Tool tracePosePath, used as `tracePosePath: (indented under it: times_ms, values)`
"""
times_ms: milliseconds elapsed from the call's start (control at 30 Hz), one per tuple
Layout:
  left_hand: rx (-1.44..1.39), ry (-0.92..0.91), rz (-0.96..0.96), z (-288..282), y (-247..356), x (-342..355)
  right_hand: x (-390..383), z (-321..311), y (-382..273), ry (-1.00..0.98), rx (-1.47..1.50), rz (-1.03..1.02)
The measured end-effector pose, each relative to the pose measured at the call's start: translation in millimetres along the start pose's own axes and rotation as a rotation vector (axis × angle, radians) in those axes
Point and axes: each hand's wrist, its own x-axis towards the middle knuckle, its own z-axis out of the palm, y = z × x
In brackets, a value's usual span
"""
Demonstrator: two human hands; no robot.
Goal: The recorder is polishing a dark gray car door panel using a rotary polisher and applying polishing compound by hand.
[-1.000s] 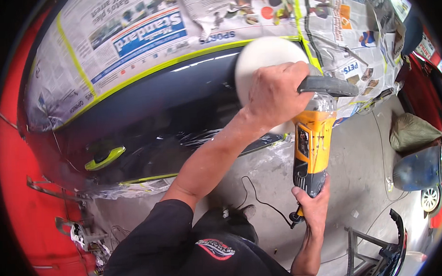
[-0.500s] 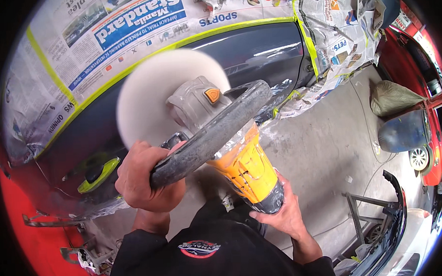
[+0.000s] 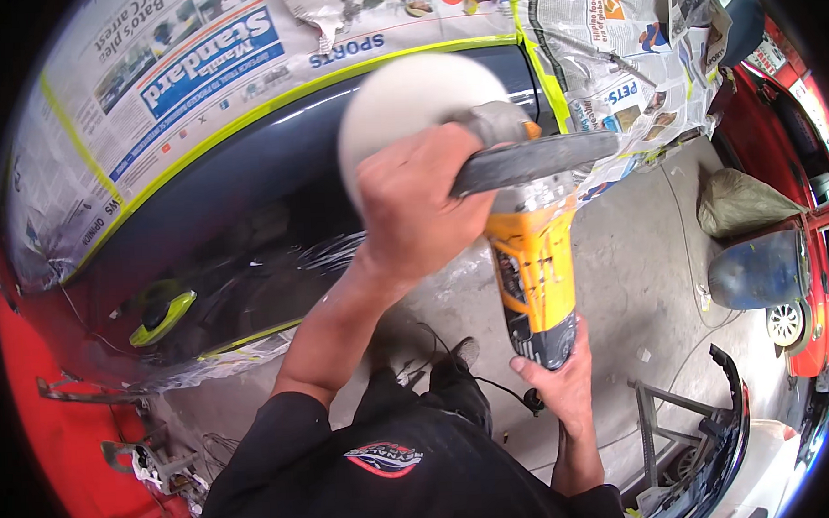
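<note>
Against the masked car side, the dark blue door panel (image 3: 248, 201) fills the upper left of the view, glossy, tilted in the fisheye bend. Newspaper sheets (image 3: 152, 76) cover the area above it, edged with yellow-green masking tape (image 3: 272, 113) that follows the panel's upper line; more newspaper hangs at the panel's right end. A door handle (image 3: 164, 318) wrapped in the same tape sits low on the panel, left of centre.

Concrete floor (image 3: 643, 269) lies to the right, with a blue drum (image 3: 755, 270) and a grey sack (image 3: 739, 204) well apart from the work.

The polisher (image 3: 529, 273), yellow body with a grey side bar, is held upright in front of the panel. Its white round pad (image 3: 400, 104) faces the paint near the panel's upper right; contact cannot be confirmed.

Left hand (image 3: 422, 208): clenched around the grey side bar, knuckles toward the camera.

Right hand (image 3: 560, 382): wrapped around the polisher's lower dark end, fingers curled on it.
</note>
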Motion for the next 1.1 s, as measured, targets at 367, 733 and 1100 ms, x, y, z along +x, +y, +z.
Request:
tracePosePath:
  times_ms: [367,733,1100]
  values:
    - [-0.02,0.044,-0.034,69.1,14.5,34.8,43.4,-69.2,-26.6,0.019,-0.156,-0.002]
    - [0.14,-0.001,-0.114,8.0,39.1,9.1,42.5,-72.9,-24.4,-0.158,-0.154,-0.007]
    - [-0.052,-0.135,-0.044,98.2,20.4,36.5,45.5,-68.1,3.5,0.045,-0.029,0.043]
